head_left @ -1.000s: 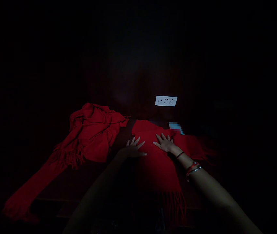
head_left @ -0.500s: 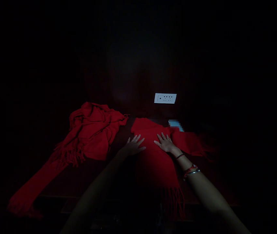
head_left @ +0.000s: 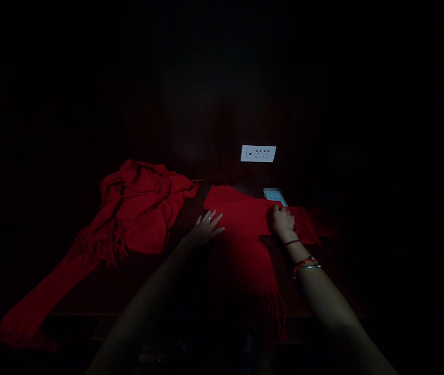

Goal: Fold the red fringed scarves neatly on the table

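Across the dark surface (head_left: 186,216), the flat red scarf (head_left: 241,221) lies under the spread, open left hand (head_left: 205,227) and curled right hand (head_left: 283,223), whose grip is unclear; light, even left-side pressure should stop it creeping.

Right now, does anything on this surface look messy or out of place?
Mainly the red heap on the left: it lies crumpled, while the red fringed cloth in the middle lies flatter. No spill or damage stands out, though much is too dark to tell.
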`<state>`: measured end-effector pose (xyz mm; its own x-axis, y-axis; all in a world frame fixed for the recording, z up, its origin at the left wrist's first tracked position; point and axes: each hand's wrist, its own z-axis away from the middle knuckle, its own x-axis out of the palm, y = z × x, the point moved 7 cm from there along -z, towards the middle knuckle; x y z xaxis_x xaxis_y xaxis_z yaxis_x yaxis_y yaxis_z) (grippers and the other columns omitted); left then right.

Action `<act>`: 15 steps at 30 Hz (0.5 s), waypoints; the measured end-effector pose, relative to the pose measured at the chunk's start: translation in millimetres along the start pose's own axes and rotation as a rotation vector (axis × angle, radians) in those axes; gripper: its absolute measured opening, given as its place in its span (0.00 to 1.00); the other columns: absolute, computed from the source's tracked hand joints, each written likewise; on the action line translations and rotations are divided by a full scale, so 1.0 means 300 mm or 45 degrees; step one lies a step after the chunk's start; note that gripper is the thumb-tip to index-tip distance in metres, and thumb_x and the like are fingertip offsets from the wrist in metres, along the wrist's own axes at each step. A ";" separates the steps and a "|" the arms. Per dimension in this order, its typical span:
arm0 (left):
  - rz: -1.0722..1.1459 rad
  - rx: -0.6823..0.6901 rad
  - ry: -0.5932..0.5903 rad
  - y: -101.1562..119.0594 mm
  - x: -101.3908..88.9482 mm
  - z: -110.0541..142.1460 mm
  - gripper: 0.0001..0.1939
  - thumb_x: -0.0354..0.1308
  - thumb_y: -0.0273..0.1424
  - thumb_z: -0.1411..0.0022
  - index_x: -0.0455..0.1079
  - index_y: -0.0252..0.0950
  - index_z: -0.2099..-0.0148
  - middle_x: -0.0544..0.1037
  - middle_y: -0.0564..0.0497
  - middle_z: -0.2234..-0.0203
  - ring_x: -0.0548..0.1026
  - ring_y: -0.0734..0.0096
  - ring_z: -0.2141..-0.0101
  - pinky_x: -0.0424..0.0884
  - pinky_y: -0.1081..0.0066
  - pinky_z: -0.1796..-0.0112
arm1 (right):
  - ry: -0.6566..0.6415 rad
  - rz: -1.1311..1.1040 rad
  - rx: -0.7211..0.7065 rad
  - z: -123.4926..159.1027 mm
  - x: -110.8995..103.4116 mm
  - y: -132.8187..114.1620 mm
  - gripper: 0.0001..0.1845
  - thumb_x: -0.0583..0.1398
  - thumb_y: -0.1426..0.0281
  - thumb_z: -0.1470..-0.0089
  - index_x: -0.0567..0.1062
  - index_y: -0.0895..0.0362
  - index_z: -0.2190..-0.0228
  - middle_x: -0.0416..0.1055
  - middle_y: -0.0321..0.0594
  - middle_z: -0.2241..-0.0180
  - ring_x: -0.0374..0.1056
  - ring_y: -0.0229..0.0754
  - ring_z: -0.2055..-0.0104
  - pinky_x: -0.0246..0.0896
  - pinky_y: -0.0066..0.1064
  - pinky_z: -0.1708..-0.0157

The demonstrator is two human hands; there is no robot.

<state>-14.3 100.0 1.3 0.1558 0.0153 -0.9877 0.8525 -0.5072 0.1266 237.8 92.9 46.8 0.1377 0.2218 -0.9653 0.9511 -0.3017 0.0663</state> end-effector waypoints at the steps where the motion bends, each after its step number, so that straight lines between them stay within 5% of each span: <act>1: -0.006 0.001 -0.006 0.000 0.001 0.000 0.31 0.34 0.49 0.42 0.39 0.41 0.40 0.44 0.46 0.42 0.41 0.59 0.44 0.44 0.52 0.50 | -0.011 0.000 -0.016 0.001 -0.001 -0.004 0.20 0.44 0.77 0.49 0.62 0.61 0.55 0.62 0.56 0.58 0.60 0.48 0.58 0.55 0.36 0.65; 15: -0.025 -0.041 0.026 0.001 -0.012 0.004 0.30 0.34 0.47 0.41 0.41 0.39 0.41 0.44 0.45 0.43 0.43 0.60 0.44 0.47 0.54 0.50 | -0.135 -0.103 -0.095 0.003 0.010 -0.015 0.17 0.46 0.78 0.50 0.65 0.61 0.59 0.66 0.50 0.63 0.63 0.45 0.60 0.57 0.30 0.67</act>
<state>-15.3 98.7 4.8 0.1488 0.0429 -0.9879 0.8711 -0.4786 0.1104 233.7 94.0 43.5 0.0337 0.1420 -0.9893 0.9764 -0.2158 0.0022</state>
